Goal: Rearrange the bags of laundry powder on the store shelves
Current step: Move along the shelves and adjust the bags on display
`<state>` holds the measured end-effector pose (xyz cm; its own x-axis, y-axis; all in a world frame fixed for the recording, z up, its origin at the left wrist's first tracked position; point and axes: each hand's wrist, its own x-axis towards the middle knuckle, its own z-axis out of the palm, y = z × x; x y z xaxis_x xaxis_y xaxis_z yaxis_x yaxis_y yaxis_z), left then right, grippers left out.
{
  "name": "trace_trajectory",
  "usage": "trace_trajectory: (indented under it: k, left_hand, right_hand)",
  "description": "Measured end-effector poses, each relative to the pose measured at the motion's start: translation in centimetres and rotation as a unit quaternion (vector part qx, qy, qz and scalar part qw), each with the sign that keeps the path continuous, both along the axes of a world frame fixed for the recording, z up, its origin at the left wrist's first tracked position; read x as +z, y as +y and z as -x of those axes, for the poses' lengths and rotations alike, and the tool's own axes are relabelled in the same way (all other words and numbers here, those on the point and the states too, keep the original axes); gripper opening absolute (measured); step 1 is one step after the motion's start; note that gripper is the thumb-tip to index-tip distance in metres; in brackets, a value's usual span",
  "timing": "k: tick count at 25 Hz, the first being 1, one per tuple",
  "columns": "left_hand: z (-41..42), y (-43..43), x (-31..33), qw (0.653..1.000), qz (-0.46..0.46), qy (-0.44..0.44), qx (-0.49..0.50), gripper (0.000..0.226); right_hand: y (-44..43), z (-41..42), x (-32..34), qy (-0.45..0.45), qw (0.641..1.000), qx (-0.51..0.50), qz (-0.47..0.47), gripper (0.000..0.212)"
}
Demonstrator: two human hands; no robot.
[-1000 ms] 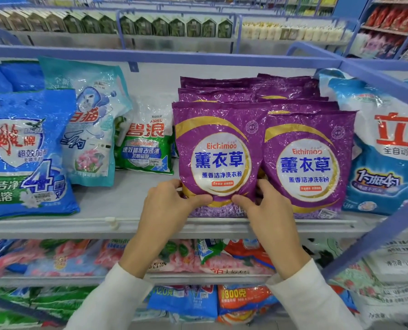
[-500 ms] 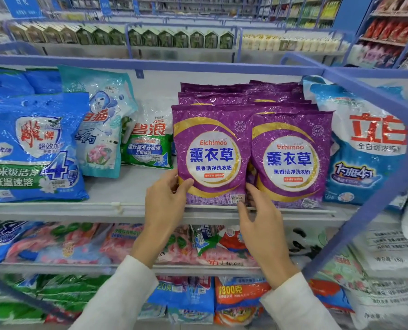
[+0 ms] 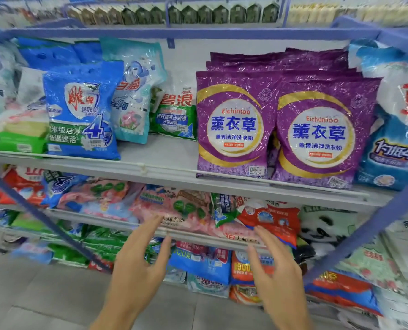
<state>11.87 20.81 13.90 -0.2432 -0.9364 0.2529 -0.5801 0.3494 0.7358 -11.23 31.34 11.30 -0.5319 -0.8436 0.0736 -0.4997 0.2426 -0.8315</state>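
1. Fingers (image 3: 150, 231) on both sides are straight and spread wide, holding nothing. The left hand (image 3: 138, 265) and right hand (image 3: 276, 265) hover with palms turned toward each other, in front of the lower shelf (image 3: 198, 236) edge.
2. Change noted: both hands have let go of the left purple bag (image 3: 234, 125) and dropped well below it. Half a second ago they pinched its bottom corners.
3. Position of the goods, left to right on the upper shelf (image 3: 150, 170):
   - blue bag (image 3: 81, 110) at the front lip;
   - teal bag (image 3: 134, 91) just behind it;
   - green-and-white bag (image 3: 177, 113) set further back;
   - left purple bag, upright at the lip;
   - right purple bag (image 3: 322, 134), upright, touching its neighbour and overlapping its edge slightly;
   - blue-and-white bag (image 3: 393, 139) against the purple row.
4. Assessment: the released bag stands unaided, face forward and level with its partner, so this placement appears complete. More purple bags are stacked behind the pair.
5. Difference from the earlier frame: the view has swung left and downward, bringing in more of the lower shelves. The picture is blurred there and labels cannot be read.
6. Likely next step, as a judgement only: the hands are headed for a bag on a lower shelf.
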Motion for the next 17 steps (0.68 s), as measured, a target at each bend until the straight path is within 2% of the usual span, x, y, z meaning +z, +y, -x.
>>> trace_trajectory:
  k: [3,6,10,13,15,17]
  left_hand:
    - [-3.7,2.6,-1.4,0.997,-0.032,0.026,0.071,0.050]
    - [-6.8,4.0,-2.6,0.987,-0.066,0.066,0.132,0.044]
    - [-11.6,5.7,-2.9,0.986,-0.069,0.081,0.129,0.046]
    - [-18.3,6.4,-3.4,0.982,-0.067,0.112,0.133,0.046]
    - [-23.1,6.3,-3.8,0.975,-0.074,0.143,0.157,0.049]
    - [-28.2,6.3,-4.4,0.965,-0.072,0.171,0.184,0.054]
  right_hand:
    - [1.7,-2.8,-1.6,-0.048,0.998,-0.020,-0.033,0.037]
    - [2.5,-6.9,-3.1,-0.093,0.994,-0.036,-0.045,0.047]
    - [2.9,-13.4,-5.4,-0.105,0.993,-0.037,-0.040,0.059]
    - [1.9,-19.3,-4.7,-0.107,0.992,-0.012,-0.062,0.060]
    - [1.1,-24.0,-3.3,-0.104,0.993,-0.001,-0.061,0.049]
    - [0.1,-28.9,-2.5,-0.110,0.991,0.024,-0.071,0.026]
